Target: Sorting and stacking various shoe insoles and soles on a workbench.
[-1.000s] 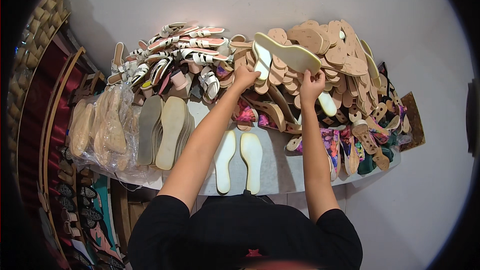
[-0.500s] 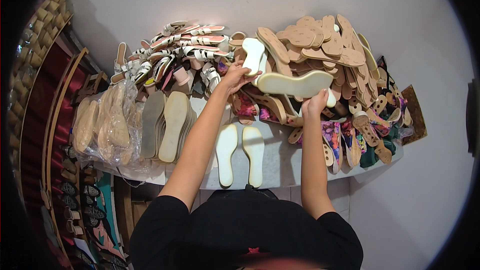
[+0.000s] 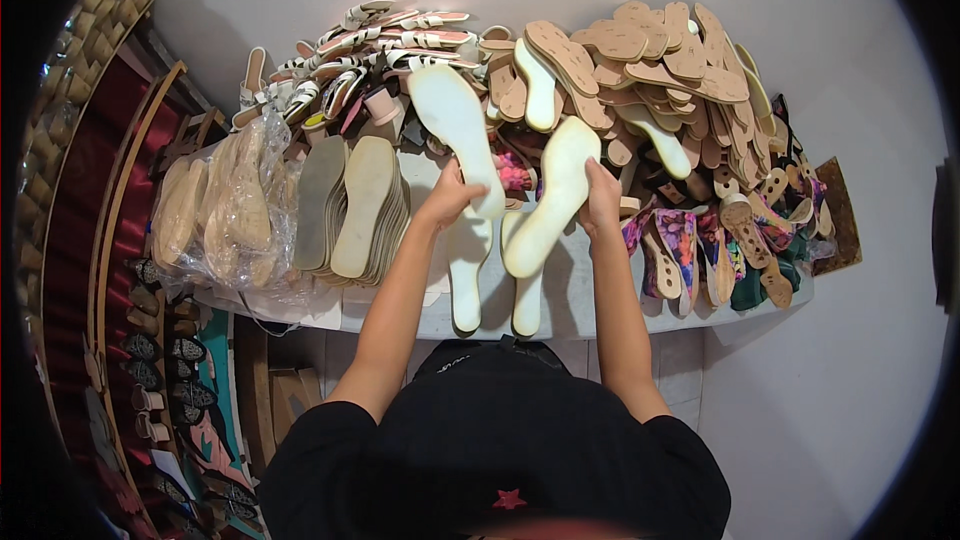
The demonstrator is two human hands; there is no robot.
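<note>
My left hand [image 3: 452,198] grips a pale white foot-shaped insole [image 3: 450,125] by its narrow heel end, with the wide end pointing away from me. A second white insole [image 3: 562,185] is in my right hand [image 3: 601,197], its thumb and fingers closed on the right edge. This one is tilted, its wide end up and to the right. Both are above the table. Below them two more white insoles, the left one [image 3: 466,290] and the right one [image 3: 527,305], lie side by side near the front edge, partly hidden by the held pair.
Left of my hands stand a stack of beige insoles [image 3: 363,210] and a plastic bag of wooden-looking soles [image 3: 235,215]. White strappy sandals [image 3: 390,40] are piled behind. Tan soles [image 3: 690,65] heap up at the back right, with white insoles among them. Floral wedge shoes [image 3: 675,255] sit at the right front.
Both hands have come nearer from the heap, each with a white insole. The right insole has turned from crosswise to tilted upright, and the left one's wide end now points away. The view has shifted slightly.
</note>
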